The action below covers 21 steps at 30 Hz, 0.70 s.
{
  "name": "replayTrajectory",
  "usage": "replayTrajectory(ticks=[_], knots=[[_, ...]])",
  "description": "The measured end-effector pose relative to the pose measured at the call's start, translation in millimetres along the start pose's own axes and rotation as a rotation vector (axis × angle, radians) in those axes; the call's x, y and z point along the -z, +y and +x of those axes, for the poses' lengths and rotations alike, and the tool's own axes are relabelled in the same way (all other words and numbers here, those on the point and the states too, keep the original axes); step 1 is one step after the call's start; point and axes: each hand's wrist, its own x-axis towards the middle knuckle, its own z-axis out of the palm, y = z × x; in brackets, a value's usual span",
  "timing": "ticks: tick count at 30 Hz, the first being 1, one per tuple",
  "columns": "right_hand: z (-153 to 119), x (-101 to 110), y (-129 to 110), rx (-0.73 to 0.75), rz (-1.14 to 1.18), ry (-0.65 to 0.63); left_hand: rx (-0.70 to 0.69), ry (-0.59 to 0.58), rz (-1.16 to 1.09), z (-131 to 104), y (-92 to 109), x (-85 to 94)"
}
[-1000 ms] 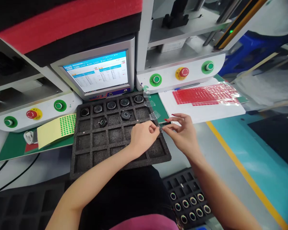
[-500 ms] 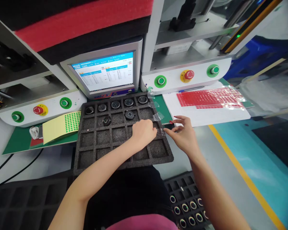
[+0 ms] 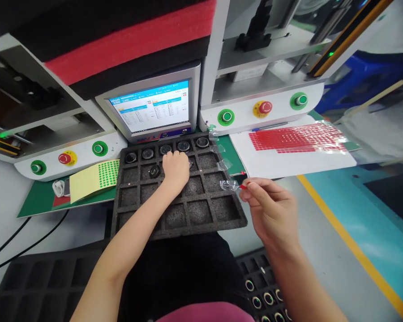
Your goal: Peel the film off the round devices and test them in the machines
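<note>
My left hand [image 3: 176,172] reaches over the black foam tray [image 3: 179,230], fingers curled down at a round black part in the second row, mostly hidden beneath them. Another black part [image 3: 153,171] lies to its left. Round watch-like pieces, such as one at the right end [image 3: 202,142], fill the top row. Beyond the tray's right edge, my right hand [image 3: 272,208] pinches a small red-ended piece of clear film [image 3: 242,186] between thumb and finger. More clear film strips [image 3: 224,164] stick to the tray's right edge.
A monitor [image 3: 154,107] stands behind the tray. Red stickers [image 3: 289,137] lie on white paper at the right, a yellow sheet with green dots [image 3: 90,181] at the left. Machine panels with buttons [image 3: 265,108] flank the monitor. A lower tray [image 3: 260,279] holds ringed parts.
My left hand has moved left and up from the tray's right side onto the second-row part. My right hand has come lower and closed on the red-ended film.
</note>
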Motion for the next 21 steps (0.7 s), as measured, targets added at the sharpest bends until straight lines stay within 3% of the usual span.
replayTrajectory(ticks=[7,10,14,17,21], knots=[[-16,-15,-11,-0.060,0.074,-0.119,0.045,-0.055,-0.174,14,-11,-1.2],[-23,-16,-15,-0.045,0.088,-0.147,0.028,-0.015,-0.253,0,-14,7.5],[-33,-13,-19,-0.015,0.051,-0.240,-0.028,0.062,-0.454,-59,-14,33.2],[-44,-12,-17,0.011,0.001,-0.315,-0.072,0.101,-0.872,-115,-17,48.3],[-59,-18,-11,0.024,-0.007,-0.394,-0.051,0.100,-1.085,-168,-23,47.8]])
